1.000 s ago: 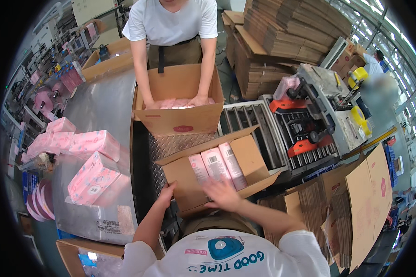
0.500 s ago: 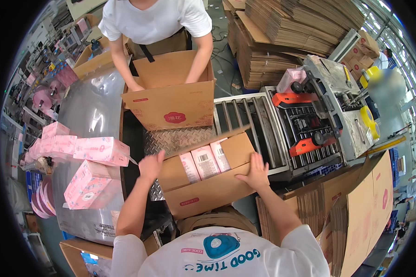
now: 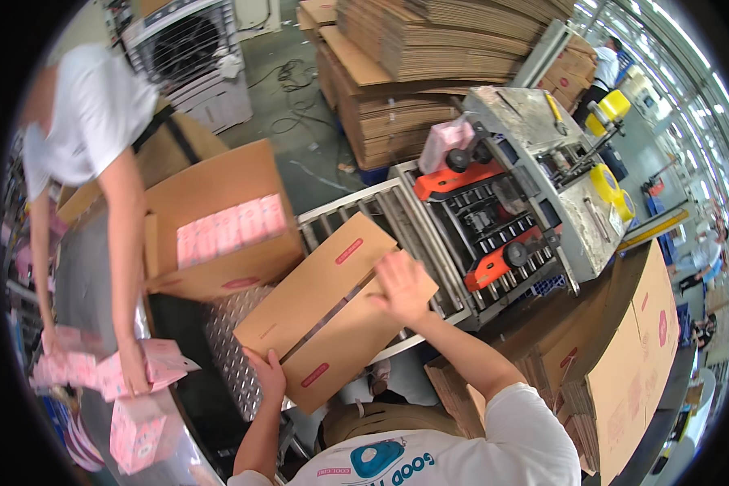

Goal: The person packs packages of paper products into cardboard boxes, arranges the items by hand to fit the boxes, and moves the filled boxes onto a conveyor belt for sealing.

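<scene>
A brown cardboard carton (image 3: 316,296) lies slanted in front of me, its long top flaps folded down with a narrow dark gap between them. My right hand (image 3: 401,287) rests on the flaps near the carton's right end, fingers spread. At the lower left end, my left hand (image 3: 267,377) grips the carton's side, thumb uppermost; some fingers are hidden. Beyond it to the left stands an open carton (image 3: 227,182) holding a row of pink packs (image 3: 231,231). A co-worker bends over more pink packs (image 3: 150,364) at the left, both hands on them.
A roller conveyor (image 3: 373,202) runs behind the carton to a taping machine with orange side parts (image 3: 490,267). Flattened cartons (image 3: 429,81) are piled at the back, and more standing cardboard (image 3: 616,373) is at the right. A metal table (image 3: 97,283) lies left.
The carton's flaps, raised before over pink packs, now lie folded down, and both my hands have shifted on it. The co-worker's hands went from the other carton to the packs. My view turned right.
</scene>
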`<control>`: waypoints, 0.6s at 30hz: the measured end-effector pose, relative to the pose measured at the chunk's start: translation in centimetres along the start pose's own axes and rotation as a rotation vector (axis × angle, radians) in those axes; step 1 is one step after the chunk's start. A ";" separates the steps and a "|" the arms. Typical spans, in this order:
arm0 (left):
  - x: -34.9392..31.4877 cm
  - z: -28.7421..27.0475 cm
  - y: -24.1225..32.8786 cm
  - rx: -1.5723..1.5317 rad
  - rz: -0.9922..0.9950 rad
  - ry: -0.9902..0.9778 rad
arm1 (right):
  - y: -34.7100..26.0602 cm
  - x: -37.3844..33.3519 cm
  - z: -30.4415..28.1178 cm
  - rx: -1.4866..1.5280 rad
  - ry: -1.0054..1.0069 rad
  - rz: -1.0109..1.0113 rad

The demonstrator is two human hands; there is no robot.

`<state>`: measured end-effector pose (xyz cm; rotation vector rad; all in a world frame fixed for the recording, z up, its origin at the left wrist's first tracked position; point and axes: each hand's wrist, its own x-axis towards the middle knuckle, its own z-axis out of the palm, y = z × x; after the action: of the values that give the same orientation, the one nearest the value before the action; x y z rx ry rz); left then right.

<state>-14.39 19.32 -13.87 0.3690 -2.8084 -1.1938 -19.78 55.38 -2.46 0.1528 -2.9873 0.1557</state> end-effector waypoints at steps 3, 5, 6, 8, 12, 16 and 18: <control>3.3 7.3 7.7 0.028 0.115 -0.032 | 3.2 0.9 3.6 0.108 -0.036 -0.128; 5.7 11.7 12.2 0.044 0.192 -0.022 | 7.5 2.6 3.2 0.000 -0.076 0.005; 6.5 13.7 15.0 0.064 0.200 -0.049 | 10.4 3.1 2.7 -0.007 -0.062 0.037; 8.0 16.9 20.8 0.105 0.231 -0.114 | 14.7 3.6 2.2 -0.010 -0.029 0.111; 12.2 19.8 25.6 0.117 0.176 -0.198 | 20.9 5.9 1.6 0.008 0.053 0.167; 11.3 21.0 28.6 -0.028 0.264 -0.298 | 25.1 5.6 0.5 0.051 0.057 0.181; 8.9 21.7 27.1 -0.251 0.374 -0.316 | 25.8 5.6 -0.9 0.077 -0.050 0.321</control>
<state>-31.62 50.51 -9.79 -0.3763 -2.7361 -1.5921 -27.96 80.51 -3.19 -0.3207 -3.0352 0.3066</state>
